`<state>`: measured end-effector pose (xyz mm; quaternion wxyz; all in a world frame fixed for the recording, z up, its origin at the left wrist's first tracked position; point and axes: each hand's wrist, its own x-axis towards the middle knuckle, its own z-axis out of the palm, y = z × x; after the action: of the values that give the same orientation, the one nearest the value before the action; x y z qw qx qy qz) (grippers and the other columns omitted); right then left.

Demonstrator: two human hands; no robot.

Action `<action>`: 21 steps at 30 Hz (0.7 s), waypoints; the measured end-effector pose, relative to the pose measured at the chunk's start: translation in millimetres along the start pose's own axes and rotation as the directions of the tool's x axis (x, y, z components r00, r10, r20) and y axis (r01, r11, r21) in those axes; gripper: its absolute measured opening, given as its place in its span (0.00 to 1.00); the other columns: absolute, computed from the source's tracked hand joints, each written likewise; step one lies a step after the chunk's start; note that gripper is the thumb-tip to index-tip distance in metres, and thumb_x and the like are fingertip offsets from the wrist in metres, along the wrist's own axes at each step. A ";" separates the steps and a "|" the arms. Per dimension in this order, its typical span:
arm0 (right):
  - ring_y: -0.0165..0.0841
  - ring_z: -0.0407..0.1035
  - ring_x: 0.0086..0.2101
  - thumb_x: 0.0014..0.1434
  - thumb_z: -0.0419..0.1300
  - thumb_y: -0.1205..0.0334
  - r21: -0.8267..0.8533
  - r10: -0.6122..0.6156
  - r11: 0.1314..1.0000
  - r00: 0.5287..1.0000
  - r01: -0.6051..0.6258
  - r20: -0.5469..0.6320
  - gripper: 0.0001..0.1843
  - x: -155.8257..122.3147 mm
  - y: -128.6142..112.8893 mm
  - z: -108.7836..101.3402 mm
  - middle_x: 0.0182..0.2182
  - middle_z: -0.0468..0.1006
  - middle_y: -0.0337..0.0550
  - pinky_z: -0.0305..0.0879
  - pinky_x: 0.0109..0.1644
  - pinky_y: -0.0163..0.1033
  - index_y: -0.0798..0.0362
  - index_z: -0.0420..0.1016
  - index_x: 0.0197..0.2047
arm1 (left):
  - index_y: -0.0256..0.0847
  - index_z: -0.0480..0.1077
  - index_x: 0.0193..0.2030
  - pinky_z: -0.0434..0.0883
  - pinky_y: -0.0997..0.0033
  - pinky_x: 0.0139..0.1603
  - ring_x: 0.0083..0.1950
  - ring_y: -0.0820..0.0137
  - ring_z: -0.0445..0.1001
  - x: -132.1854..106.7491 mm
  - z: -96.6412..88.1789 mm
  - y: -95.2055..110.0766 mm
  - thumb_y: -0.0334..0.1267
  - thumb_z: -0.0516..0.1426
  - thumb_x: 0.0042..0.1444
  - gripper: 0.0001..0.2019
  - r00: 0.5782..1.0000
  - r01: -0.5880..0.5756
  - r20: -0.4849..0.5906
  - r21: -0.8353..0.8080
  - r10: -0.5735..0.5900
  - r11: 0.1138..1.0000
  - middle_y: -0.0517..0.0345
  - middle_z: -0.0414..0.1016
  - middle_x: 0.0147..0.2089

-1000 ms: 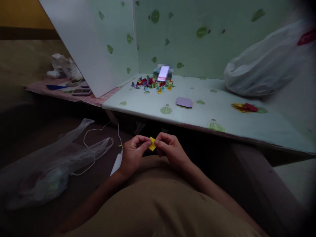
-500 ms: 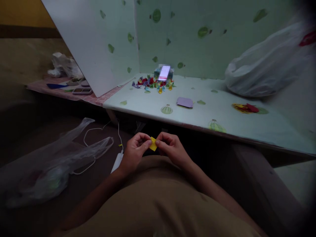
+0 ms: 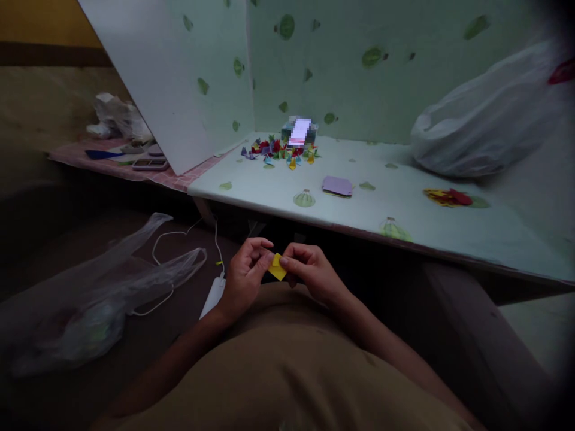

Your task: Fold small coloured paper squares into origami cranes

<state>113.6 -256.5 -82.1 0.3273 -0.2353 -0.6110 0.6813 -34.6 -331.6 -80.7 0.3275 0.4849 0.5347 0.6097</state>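
A small yellow square of folded origami paper (image 3: 277, 270) is held between my two hands, above my lap. My left hand (image 3: 245, 272) pinches its left edge with thumb and fingers. On the other edge, the thumb and curled fingers of my right hand (image 3: 312, 269) grip the paper. Beyond them on the table (image 3: 265, 194) lies a stack of purple paper sheets (image 3: 336, 186). Farther back sits a cluster of small folded paper cranes (image 3: 281, 151) in several colours.
A lit phone (image 3: 300, 131) leans behind the cranes. Yellow and red paper pieces (image 3: 449, 197) lie at right, below a white plastic bag (image 3: 476, 120). To my left are a clear plastic bag (image 3: 99, 311), a white power bank (image 3: 213, 296) and its cable. A white board (image 3: 148, 78) slants at the table's left.
The yellow paper has shifted slightly down and left, showing more of its surface. My left index finger has lifted a little, and my right thumb sits nearer the paper's upper right edge.
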 end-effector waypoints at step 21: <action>0.24 0.62 0.19 0.56 0.66 0.53 0.022 -0.047 0.998 0.977 0.052 -0.207 0.16 1.4 2.0 2.2 0.18 0.70 0.34 0.57 0.23 0.31 0.54 0.70 0.25 | 0.42 0.74 0.35 0.70 0.70 0.43 0.41 0.69 0.74 2.7 -2.0 -11.5 0.38 0.60 0.60 0.04 0.969 -0.248 0.045 0.206 0.244 0.947 0.56 0.76 0.39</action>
<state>110.7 -257.0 -83.6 0.4089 -0.2848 -0.5701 0.6533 -38.8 -327.3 -91.1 0.2010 0.5853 0.5282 0.5814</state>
